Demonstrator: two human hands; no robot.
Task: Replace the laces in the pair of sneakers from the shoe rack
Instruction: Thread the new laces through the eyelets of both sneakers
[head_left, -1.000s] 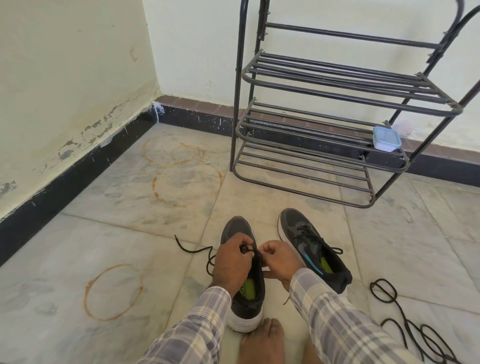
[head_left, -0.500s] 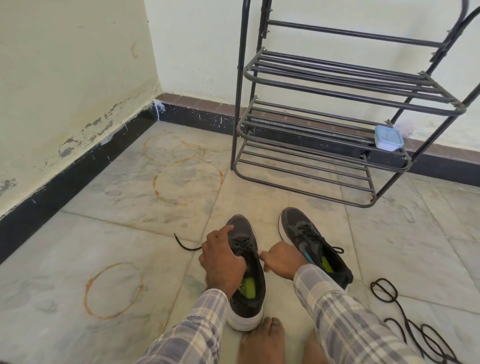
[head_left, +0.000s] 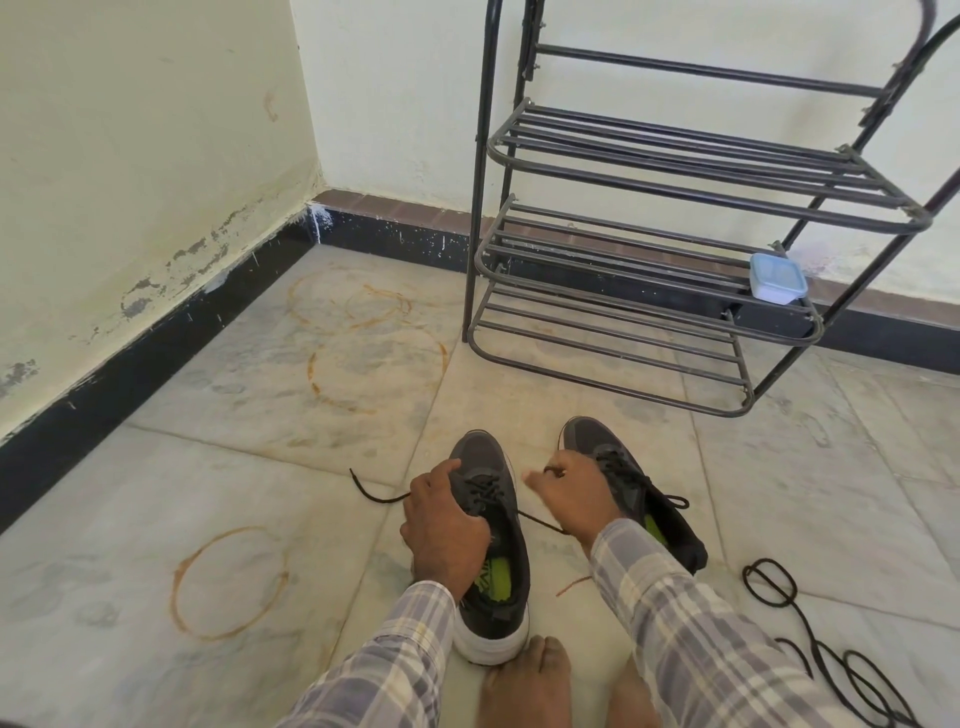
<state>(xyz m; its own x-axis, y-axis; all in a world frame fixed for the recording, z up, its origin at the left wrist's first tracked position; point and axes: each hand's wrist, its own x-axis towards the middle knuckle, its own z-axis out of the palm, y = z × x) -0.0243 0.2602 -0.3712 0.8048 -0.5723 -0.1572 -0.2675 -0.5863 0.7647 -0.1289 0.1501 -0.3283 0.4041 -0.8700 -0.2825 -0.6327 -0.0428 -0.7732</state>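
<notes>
Two dark grey sneakers with green insoles stand on the floor. My left hand (head_left: 441, 525) clasps the left side of the near sneaker (head_left: 493, 582), fingers over its black lace (head_left: 485, 491). One loose lace end (head_left: 374, 493) trails left on the tile. My right hand (head_left: 571, 493) is closed in a fist to the right of that shoe, with a taut strand of the lace (head_left: 540, 522) running to it from the eyelets. The second sneaker (head_left: 618, 467), still laced, lies partly behind my right hand.
A dark metal shoe rack (head_left: 623, 312) stands against the far wall with a small blue-lidded box (head_left: 777, 278) on its middle shelf. A pile of loose black laces (head_left: 779, 582) lies on the floor at right. My bare feet (head_left: 524, 686) are below the near sneaker.
My hands have separated from the knot. The left hand moved onto the near sneaker's side; the right hand pulled out to the right, drawing a lace strand with it.
</notes>
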